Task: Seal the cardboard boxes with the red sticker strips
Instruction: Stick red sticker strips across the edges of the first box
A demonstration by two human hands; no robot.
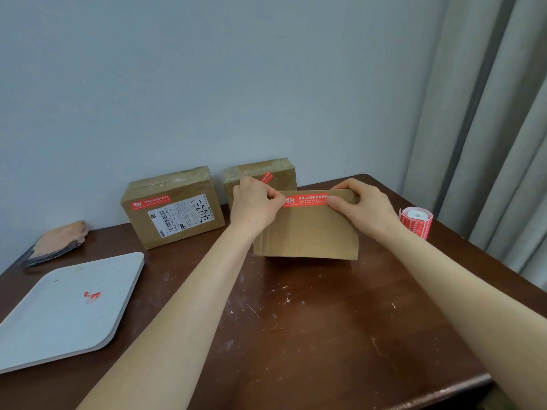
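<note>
Red strip (305, 200), brown box (307, 232), dark table (310, 335).

Bare table (310, 321) six o'clock of near box (307, 232), tray (68, 309) at eight, labelled box (173, 208) at ten, sticker roll (416, 221) at three.

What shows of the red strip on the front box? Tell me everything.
The strip is a long, narrow red sticker with white print and a white logo at its left end; it looks like glossy paper. It lies level along the top edge of the box, on the face turned to the camera. The left grip pinches its left end; the right grip holds its right end under the thumb. Whether it is fully stuck down cannot be told.
</note>
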